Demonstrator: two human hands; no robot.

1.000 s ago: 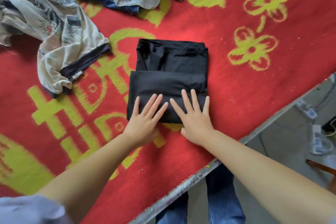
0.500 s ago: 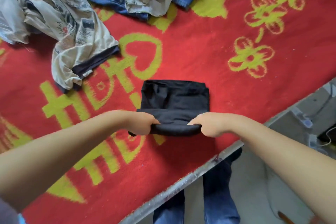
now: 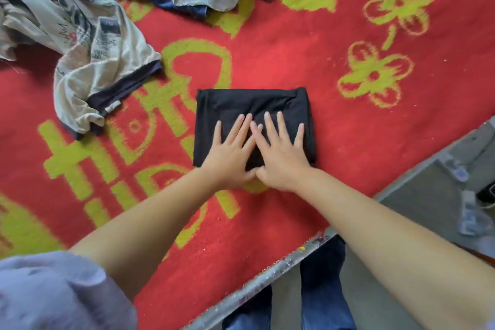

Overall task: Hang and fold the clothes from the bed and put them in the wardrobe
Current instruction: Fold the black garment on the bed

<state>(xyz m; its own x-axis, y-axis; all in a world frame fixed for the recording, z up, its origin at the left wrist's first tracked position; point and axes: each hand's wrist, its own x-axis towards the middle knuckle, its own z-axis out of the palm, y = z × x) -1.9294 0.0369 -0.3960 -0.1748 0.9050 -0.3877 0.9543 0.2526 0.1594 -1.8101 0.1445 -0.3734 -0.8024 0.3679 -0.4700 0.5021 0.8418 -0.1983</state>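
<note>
- A lavender sleeve (image 3: 56, 292) fills the lower left corner of the frame; its cloth is soft, slightly fuzzy and bunched into folds.
- Both forearms are bare from there to the wrists; the left hand (image 3: 230, 153) and the right hand (image 3: 281, 154) wear no rings, watch or bands.
- Blue jeans (image 3: 325, 300) cover the two legs at the bottom centre, darker near the top and lighter blue toward the frame's lower edge.
</note>
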